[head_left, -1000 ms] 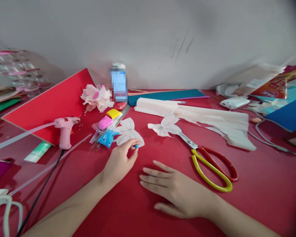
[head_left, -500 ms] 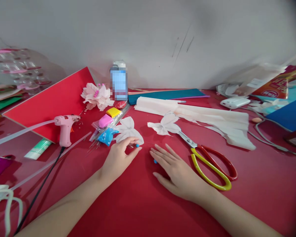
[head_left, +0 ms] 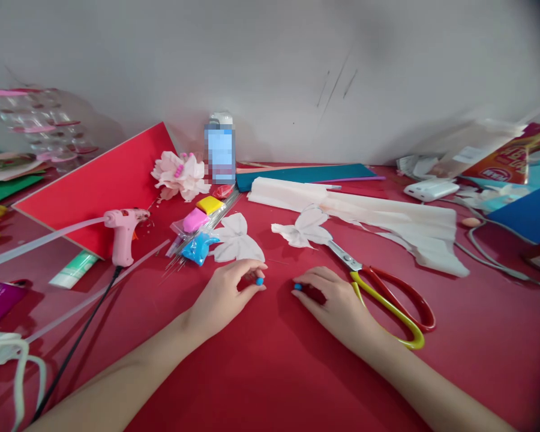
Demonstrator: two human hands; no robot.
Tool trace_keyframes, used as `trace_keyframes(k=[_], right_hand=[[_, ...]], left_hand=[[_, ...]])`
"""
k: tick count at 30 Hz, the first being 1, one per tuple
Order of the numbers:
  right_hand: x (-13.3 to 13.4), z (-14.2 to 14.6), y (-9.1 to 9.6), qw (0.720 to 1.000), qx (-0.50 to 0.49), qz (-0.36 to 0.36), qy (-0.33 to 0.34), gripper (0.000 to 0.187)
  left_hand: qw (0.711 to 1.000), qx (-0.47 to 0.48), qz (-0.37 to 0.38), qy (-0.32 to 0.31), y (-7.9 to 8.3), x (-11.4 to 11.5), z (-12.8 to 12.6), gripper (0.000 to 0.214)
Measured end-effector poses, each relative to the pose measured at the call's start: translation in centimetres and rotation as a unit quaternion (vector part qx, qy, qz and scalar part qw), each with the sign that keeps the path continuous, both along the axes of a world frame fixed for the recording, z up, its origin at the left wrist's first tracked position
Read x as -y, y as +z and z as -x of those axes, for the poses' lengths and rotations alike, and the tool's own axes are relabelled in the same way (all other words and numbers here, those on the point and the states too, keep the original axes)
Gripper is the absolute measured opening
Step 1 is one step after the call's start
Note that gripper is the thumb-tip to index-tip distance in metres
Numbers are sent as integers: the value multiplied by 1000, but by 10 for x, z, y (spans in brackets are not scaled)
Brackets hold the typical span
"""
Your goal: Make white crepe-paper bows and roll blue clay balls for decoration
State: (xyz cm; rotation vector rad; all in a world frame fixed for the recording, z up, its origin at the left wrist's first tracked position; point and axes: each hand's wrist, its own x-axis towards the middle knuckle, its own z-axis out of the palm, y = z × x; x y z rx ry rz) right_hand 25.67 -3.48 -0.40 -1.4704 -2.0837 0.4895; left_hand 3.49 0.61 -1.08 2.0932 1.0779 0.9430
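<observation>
My left hand (head_left: 227, 294) rests on the red table (head_left: 270, 372) and pinches a tiny blue clay bead (head_left: 260, 281) between thumb and fingers. My right hand (head_left: 335, 297) lies a short way to its right, fingers curled, with a second small blue clay bit (head_left: 297, 287) at its fingertips. Just beyond my left hand lies a white crepe-paper butterfly shape (head_left: 236, 240). Another white paper butterfly (head_left: 302, 229) lies beyond my right hand, by the tips of red and yellow scissors (head_left: 382, 294).
Packets of pink, yellow and blue clay (head_left: 198, 231) and thin wires lie left of centre. A pink glue gun (head_left: 123, 231) with its black cord, a red board (head_left: 94, 183), a paper flower (head_left: 180, 174), folded white crepe paper (head_left: 364, 213) and cables at the right surround the work spot.
My right hand slid forward from lying flat and curled its fingers over a blue clay bit. My left hand shifted slightly right, still pinching its blue bead.
</observation>
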Motion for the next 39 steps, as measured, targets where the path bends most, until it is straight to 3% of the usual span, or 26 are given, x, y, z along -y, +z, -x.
trace_keyframes(k=[4,8,12,15,21,23,25,27,30,32,35,39], right_hand=[[0,7,4,981,-168,92,-38,15],[-2,15,9,884,-389,255,-47,28],[-1,18,11,816,-484,313,-53,30],[-1,22,11,798,-505,325,-49,29],[2,26,12,790,-511,337,-20,24],[4,29,11,797,-505,332,-4,25],[5,31,9,824,-475,310,5,25],[5,33,7,866,-423,266,6,23],[2,27,4,947,-289,142,14,11],[0,19,3,985,-155,51,58,24],[3,6,5,985,38,-7,169,43],[11,5,11,952,155,26,261,57]], left_hand=[[999,14,43,-4,6,5,-3,29],[996,38,59,-47,9,13,-8,43],[995,56,37,-69,7,18,-11,54],[996,57,22,-72,5,19,-13,54],[996,51,24,-71,3,19,-14,42],[997,47,4,-53,4,19,-14,41],[998,34,-27,-35,4,19,-14,40],[998,14,-58,-29,5,19,-14,40],[995,-29,-92,-39,5,18,-12,46],[990,-66,-122,-38,5,15,-10,47],[980,-103,-168,-14,5,8,-5,40],[976,-93,-197,11,5,1,0,35]])
